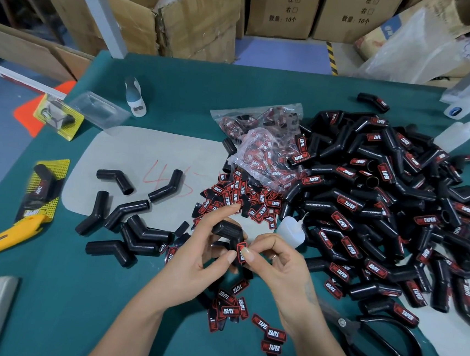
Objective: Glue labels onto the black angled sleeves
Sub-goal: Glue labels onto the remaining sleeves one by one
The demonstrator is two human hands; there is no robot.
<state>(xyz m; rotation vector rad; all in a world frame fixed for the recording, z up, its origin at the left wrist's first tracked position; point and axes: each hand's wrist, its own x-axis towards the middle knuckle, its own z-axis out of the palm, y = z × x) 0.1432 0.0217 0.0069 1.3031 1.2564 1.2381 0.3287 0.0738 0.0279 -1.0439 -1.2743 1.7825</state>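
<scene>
I see the left hand point(198, 249) curled round one black angled sleeve point(229, 236), held above the tabletop point(179, 86) in front of the body. One arm of the sleeve runs up-left; the other drops toward me, and a label point(241, 253) lies lengthwise along it. The right hand point(274, 260) closes in from the right, its fingers point(249, 254) bent and pressing the label's edge. I judge seating comes next: pressure must run along that lower arm. Loose labels point(243, 198) lie just beyond, the labelled pile point(384, 198) to the right.
</scene>
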